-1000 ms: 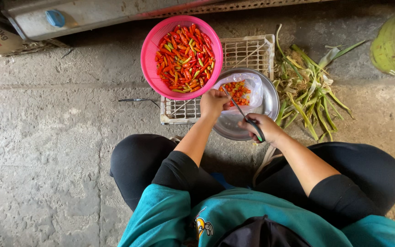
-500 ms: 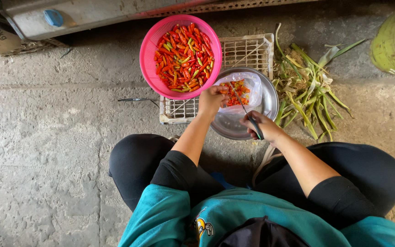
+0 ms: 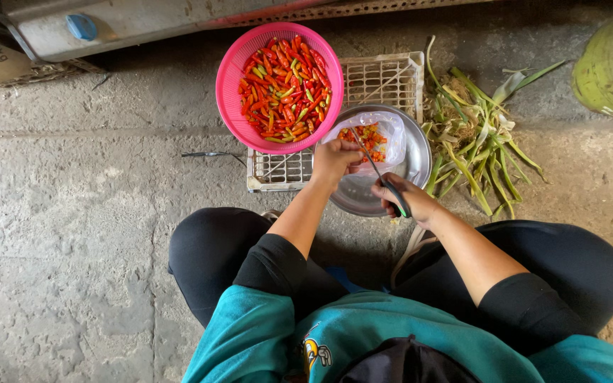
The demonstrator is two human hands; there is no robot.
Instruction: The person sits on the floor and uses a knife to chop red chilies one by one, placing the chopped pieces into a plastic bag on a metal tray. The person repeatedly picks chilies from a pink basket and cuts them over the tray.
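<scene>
Scissors point(image 3: 379, 174) sit gripped in the right hand point(image 3: 407, 202) at frame centre, blades angled up-left over cut chilies point(image 3: 369, 136) in the metal bowl point(image 3: 414, 163); the left hand point(image 3: 333, 160), just left, pinches something too small to tell.

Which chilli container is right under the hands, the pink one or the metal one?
The metal bowl, lined with a plastic bag; the pink basket sits farther away.

Bare concrete floor point(image 3: 86, 234) lies open leftward; pink basket point(image 3: 230, 78), metal bowl point(image 3: 420, 152) and leaves point(image 3: 473, 135) apparently crowd ahead.
</scene>
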